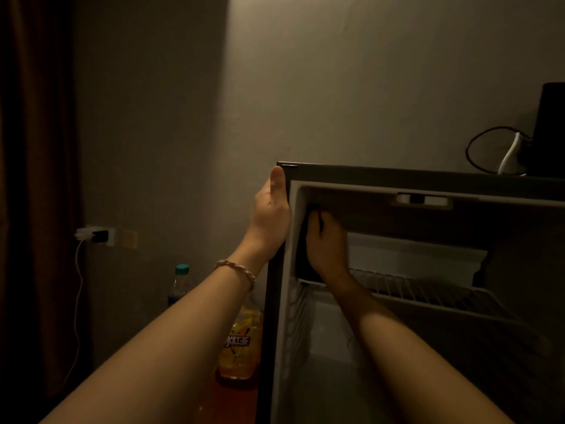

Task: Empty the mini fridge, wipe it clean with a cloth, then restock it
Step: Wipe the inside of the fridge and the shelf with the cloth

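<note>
The mini fridge point(397, 174) stands open in front of me, its inside dim and holding only a white wire shelf point(428, 292). My left hand point(270, 209) grips the fridge's upper left outer edge, thumb pointing up along the corner. My right hand point(327, 246) reaches inside and presses a dark cloth point(304, 261) against the upper left inner wall, fingers curled over the cloth. Left of the fridge on the floor stand a yellow drink bottle point(240, 347) and a clear bottle with a teal cap point(179, 286).
A dark box with a black cable and a white plug point(513, 154) sits on top of the fridge at the right. A wall socket with a charger and white cable point(94, 235) is low on the wall at left. A dark curtain hangs at far left.
</note>
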